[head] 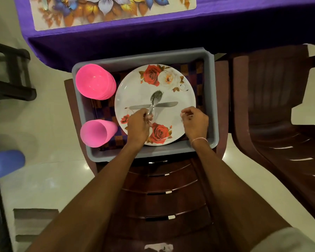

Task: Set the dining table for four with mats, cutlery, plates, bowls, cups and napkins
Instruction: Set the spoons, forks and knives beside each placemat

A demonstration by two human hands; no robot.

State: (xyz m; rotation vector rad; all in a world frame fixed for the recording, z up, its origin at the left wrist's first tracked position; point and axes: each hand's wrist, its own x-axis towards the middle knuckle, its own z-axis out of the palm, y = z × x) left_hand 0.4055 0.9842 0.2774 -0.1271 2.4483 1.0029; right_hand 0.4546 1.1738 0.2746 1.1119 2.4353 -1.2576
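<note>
Mat [115,11] on desk; plates [155,104], bowls [95,80], cups [96,132] unplaced in tub [144,57]. L hand [137,127] fingers pinching spoon [154,101]; R hand [195,120] fingers curled, empty.

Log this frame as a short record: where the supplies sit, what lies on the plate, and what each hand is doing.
container: grey tub on a brown chair, checked cloth lining it
plate: rose-patterned plate in the tub
cutlery: spoon crossing a knife on the plate
left hand: left hand gripping the spoon handle
right hand: right hand curled, contents unclear
bowls: pink bowl stack in the tub
cups: pink cups in the tub
table: floral mat on purple cloth
</note>
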